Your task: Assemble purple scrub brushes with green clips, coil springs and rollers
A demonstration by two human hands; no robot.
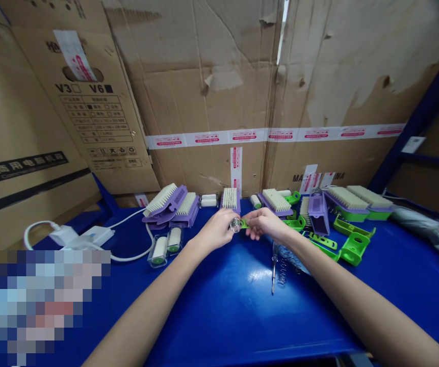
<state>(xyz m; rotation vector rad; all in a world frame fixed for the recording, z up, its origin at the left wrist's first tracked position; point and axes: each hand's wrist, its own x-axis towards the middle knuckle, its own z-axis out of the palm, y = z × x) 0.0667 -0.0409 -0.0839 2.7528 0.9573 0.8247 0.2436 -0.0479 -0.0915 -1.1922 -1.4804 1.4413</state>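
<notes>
Both hands meet over the middle of the blue table. My left hand [219, 228] is closed on a coiled metal spring [235, 225], which shows at its fingertips. Just right of the spring, my right hand [262, 223] pinches a small green plastic part [244, 224], whose left end touches or nearly touches the spring. Part of the green piece is hidden by the fingers. Below the right hand, a screwdriver [274, 267] lies beside several loose springs [282, 270].
Purple brushes [276, 200] with cream bristles line the back, before cardboard. Green plastic parts [355, 248] lie right. Rollers in clear cases [160, 250] stand left, near a power strip [96, 236] with white cables. A blue post [414, 122] rises at the right.
</notes>
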